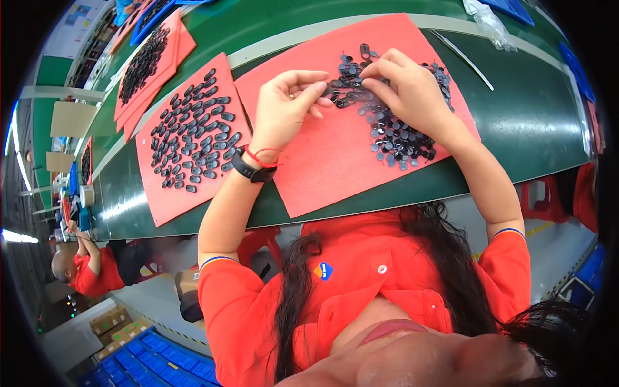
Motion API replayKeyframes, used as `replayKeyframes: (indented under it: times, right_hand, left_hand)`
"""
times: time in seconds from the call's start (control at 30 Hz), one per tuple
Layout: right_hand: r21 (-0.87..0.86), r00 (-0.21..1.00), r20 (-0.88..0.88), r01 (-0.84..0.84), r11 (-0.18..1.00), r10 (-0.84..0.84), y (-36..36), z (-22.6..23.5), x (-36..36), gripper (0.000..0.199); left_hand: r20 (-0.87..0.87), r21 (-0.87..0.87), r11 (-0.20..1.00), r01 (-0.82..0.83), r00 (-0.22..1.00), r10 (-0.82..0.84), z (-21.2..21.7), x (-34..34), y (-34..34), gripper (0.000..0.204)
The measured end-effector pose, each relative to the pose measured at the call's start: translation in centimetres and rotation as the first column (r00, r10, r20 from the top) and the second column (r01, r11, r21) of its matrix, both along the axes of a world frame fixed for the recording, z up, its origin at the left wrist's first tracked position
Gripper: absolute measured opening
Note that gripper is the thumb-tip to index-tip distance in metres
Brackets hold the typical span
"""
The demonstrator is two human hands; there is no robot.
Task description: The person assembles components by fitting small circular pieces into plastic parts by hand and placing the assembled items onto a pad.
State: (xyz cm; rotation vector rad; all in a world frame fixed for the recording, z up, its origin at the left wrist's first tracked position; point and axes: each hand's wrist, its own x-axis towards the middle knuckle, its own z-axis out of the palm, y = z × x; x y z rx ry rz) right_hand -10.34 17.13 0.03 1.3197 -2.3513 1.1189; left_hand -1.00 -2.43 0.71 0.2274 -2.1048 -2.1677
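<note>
Handling small parts seems in hand: the left hand's (pixel 287 103) grip looks clamped on a dark piece (pixel 327 91) beside the disc pile (pixel 401 138) on the pink mat (pixel 316 164); I cannot tell whether the right hand (pixel 414 87) holds anything. The next move likely calls for fine fingertip control.

Two mats lie side by side on the bench (pixel 529 117): parts (pixel 205 120) on the left mat (pixel 164 204), discs (pixel 401 138) on the right mat (pixel 322 168). Tweezers (pixel 464 60) lie right of both.
</note>
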Motion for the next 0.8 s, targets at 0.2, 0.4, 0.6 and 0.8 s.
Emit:
replayKeyframes:
  times: [0.2,0.4,0.6,0.8]
  right_hand:
    - [0.134,0.992,-0.011,-0.126,0.983,0.128,-0.8,-0.3,0.9,0.012]
    - [0.226,0.979,0.041,-0.206,0.952,0.202,-0.8,0.9,1.3,0.013]
    - [0.252,0.978,0.084,-0.204,0.946,0.189,-1.5,1.3,2.0,0.01]
    - [0.285,0.983,0.065,-0.184,0.941,0.173,-0.3,2.1,2.7,0.01]
  left_hand:
    - [0.024,0.128,0.991,0.043,0.999,-0.047,-1.2,0.3,-0.2,0.023]
    - [0.034,-0.03,0.999,0.042,0.999,-0.041,-1.2,0.8,-0.7,0.024]
    - [-0.065,-0.152,0.988,-0.032,0.998,0.023,-2.6,0.5,-0.6,0.023]
    - [-0.052,0.117,0.992,0.043,0.998,-0.037,-2.1,0.1,0.6,0.017]
